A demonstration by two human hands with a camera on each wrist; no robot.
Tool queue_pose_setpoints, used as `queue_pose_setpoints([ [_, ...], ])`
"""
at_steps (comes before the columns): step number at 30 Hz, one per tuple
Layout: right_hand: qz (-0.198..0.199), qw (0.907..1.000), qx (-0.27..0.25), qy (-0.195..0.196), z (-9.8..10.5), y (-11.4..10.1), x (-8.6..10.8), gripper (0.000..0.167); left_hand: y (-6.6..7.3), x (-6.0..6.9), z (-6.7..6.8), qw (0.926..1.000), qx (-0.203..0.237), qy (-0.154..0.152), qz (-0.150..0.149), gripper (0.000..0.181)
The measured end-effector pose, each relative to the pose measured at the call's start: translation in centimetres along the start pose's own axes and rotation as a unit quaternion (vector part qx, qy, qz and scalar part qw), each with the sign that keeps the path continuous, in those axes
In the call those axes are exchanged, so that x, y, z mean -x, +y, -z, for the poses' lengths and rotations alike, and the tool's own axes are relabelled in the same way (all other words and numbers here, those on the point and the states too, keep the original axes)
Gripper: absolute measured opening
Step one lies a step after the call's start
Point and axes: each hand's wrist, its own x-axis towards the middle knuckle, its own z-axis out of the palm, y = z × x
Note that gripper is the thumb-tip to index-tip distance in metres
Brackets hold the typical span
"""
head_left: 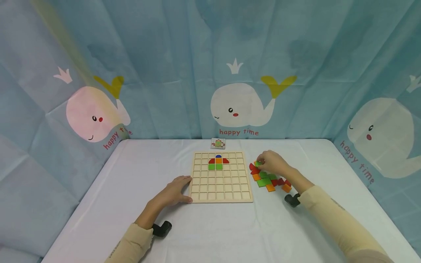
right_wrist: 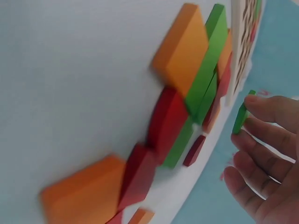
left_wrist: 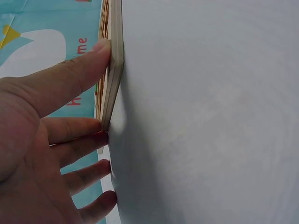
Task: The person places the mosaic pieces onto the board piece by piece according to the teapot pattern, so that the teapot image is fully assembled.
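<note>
A wooden grid board (head_left: 220,179) lies flat on the table. Near its top sit a blue half-round tile (head_left: 218,156), an orange square (head_left: 218,160), two red curved tiles and two green squares (head_left: 212,167). My left hand (head_left: 174,190) rests at the board's left side, its thumb (left_wrist: 79,70) and fingertips touching the edge, fingers fairly straight. Over to the right, my right hand (head_left: 272,162) pinches a green tile (right_wrist: 242,114) between thumb and fingers, above a loose pile of red, green and orange tiles (head_left: 263,182).
A small picture card (head_left: 218,143) lies behind the board. White cloth covers the table (head_left: 223,233). Blue curtains (head_left: 177,73) with whale prints hang behind and at the sides. A black device is strapped at each wrist.
</note>
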Motion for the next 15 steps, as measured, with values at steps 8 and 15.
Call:
queue_pose_setpoints([
  [8, 0.044, 0.9989, 0.013, 0.011, -0.4, -1.8, -0.9, 0.027, 0.1, 0.1, 0.0, 1.0, -0.001, -0.001, 0.003, 0.086],
  [15, 0.077, 0.9969, 0.015, 0.012, -0.8, -3.8, -1.8, 0.026, 0.2, 0.1, 0.2, 1.0, -0.001, -0.001, -0.005, 0.085],
])
